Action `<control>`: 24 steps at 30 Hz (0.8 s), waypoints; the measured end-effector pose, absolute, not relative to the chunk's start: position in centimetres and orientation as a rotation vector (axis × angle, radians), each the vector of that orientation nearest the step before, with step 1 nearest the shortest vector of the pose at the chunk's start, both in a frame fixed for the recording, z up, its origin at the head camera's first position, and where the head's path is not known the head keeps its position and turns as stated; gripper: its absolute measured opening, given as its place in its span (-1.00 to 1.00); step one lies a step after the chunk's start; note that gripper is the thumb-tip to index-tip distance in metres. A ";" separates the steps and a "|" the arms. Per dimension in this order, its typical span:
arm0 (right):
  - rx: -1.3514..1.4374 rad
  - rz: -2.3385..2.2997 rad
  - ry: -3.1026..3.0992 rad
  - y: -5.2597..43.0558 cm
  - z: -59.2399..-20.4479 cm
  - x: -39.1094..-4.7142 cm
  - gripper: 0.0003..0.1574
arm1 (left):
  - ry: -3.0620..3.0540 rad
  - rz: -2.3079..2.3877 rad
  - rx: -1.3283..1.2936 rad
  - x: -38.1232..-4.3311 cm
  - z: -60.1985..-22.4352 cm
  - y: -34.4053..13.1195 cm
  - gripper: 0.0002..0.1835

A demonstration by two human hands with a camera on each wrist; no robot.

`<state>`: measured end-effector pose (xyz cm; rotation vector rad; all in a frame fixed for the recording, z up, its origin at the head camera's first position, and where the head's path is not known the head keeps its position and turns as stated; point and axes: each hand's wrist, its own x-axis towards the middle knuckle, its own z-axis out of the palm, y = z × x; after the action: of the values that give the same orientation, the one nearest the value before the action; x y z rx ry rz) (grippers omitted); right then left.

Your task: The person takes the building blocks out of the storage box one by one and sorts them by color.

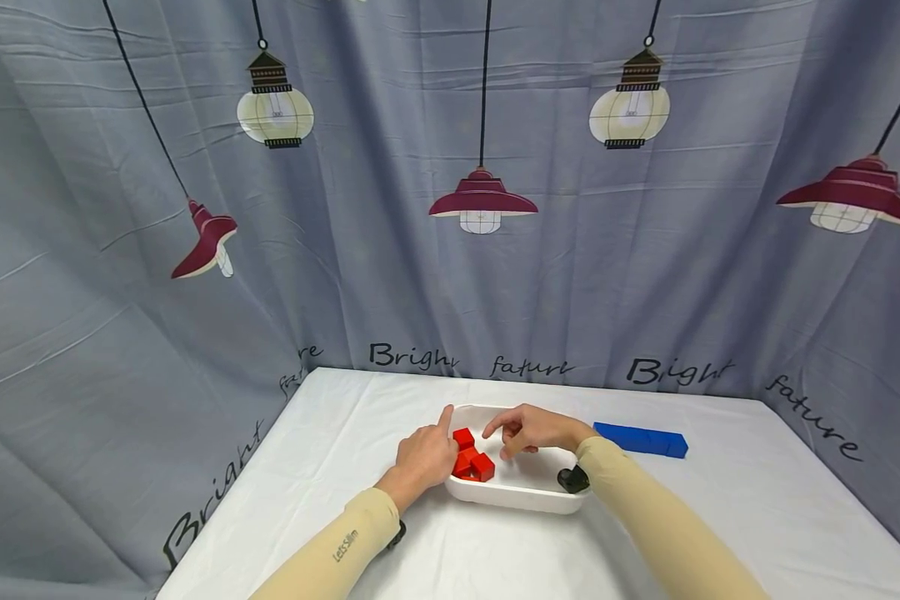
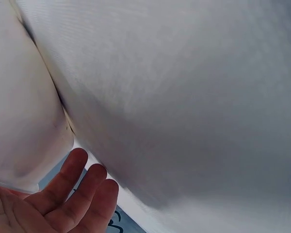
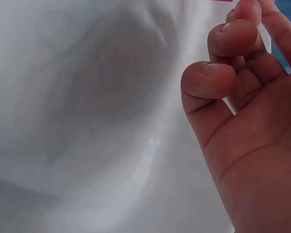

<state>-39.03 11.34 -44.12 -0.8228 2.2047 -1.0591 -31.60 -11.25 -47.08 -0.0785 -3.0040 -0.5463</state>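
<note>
A white tray stands on the table with several red blocks gathered at its left end. Over the tray's left rim rests my left hand, its index finger pointing away along the edge. The left wrist view shows the other fingers loose outside the tray wall, apart from it; the thumb is hidden. My right hand hovers over the tray, right of the red blocks, index finger and thumb apart. Loosely bent fingers show in the right wrist view, holding nothing.
Right of the tray, behind my right forearm, lies a long blue bar with a seam. Black devices sit under both wrists. A white cloth covers the table, and a grey-blue curtain with printed lamps hangs behind it.
</note>
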 end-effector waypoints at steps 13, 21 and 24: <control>-0.785 -1.064 2.156 11.0 -45.6 -39.0 -0.49 | -3.006 -0.539 -0.097 -31.6 -46.9 -11.1 -0.32; -0.804 -1.130 2.105 10.8 -46.0 -38.7 -0.48 | -2.992 -0.506 -0.107 -31.7 -46.8 -11.1 -0.33; -0.811 -1.133 2.093 10.7 -46.2 -38.7 -0.51 | -2.995 -0.499 -0.105 -31.6 -46.8 -11.1 -0.33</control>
<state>-38.73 10.72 -46.20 -0.8107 2.0930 -1.1328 -31.65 -11.06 -46.83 -0.1055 -2.9950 -0.4994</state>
